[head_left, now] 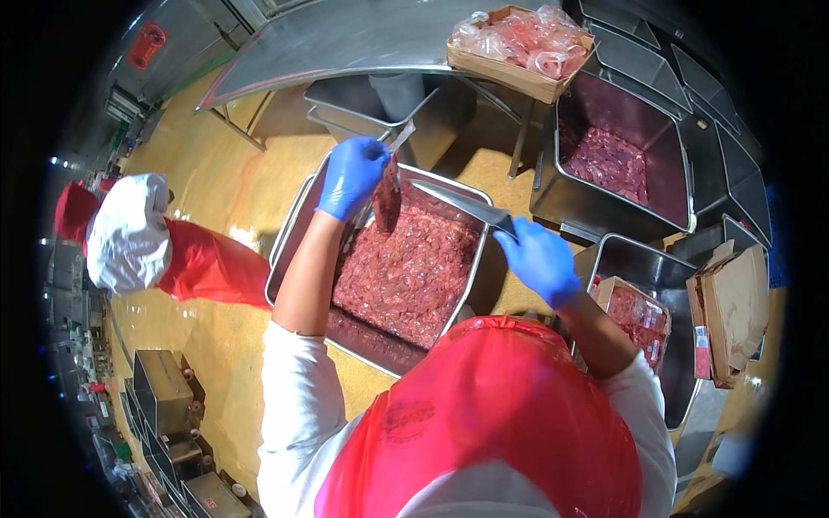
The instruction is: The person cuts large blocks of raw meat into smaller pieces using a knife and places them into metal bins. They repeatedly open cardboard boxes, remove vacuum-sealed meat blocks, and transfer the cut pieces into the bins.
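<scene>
In a blue glove, my left hand [352, 177] is closed on the upper end of a dark red strip of meat [387, 200], which hangs over a metal tub [294, 250] of chopped meat [406, 281]. A pale strip [402, 135] sticks out past my fingers; I cannot tell what it is. My right hand [542, 263], also gloved in blue, grips a knife [462, 204] by its dark handle. The blade points left across the tub toward the hanging meat; whether its tip touches the meat is unclear.
A metal table [345, 43] carries a cardboard box [496, 71] of plastic bags. To the right stand a second tub [669, 177] with meat and a third [609, 250] with boxed meat, beside an opened carton [734, 311]. A co-worker [129, 233] is at left.
</scene>
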The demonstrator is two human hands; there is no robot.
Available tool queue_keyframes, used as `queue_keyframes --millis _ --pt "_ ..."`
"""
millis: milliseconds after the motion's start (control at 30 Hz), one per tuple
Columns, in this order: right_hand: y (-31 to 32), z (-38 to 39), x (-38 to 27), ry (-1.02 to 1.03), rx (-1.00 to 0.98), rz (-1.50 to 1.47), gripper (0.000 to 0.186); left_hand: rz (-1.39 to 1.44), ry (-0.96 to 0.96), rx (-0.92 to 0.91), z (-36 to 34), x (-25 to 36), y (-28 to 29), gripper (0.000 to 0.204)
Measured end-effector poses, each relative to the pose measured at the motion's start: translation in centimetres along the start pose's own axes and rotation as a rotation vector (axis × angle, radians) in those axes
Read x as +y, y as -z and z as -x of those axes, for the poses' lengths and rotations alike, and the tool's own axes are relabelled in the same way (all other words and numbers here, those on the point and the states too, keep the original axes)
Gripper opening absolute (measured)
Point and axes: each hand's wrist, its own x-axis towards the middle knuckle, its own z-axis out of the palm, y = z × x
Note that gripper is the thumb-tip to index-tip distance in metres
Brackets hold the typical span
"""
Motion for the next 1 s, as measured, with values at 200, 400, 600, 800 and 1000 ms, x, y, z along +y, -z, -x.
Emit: queue_keyframes --millis 200,400,600,800,1000 --pt "-7.2 -10.4 -8.1 0.125 -0.106 -0.18 0.037 0.167 0.122 0.077 4.3 -1.1 1.1 0.018" --pt "-7.5 -14.7 -0.9 -0.002 -0.352 -0.098 0.052 0.622 0.495 0.201 9.8 -6.0 0.1 0.01" --pt "-12.6 -10.1 5.9 -0.439 -0.781 -0.73 0.035 1.067 0.622 0.36 10.9 -4.2 -6.8 0.012" --pt "-15.7 -4.5 -2.1 -0.906 -1.036 -1.555 0.013 1.178 0.644 0.622 9.8 -0.7 -5.3 0.011" --pt "-18.1 -9.2 -1.3 -0.551 -0.595 -1.456 0.025 1.269 0.64 0.701 11.4 -4.2 -4.6 0.012"
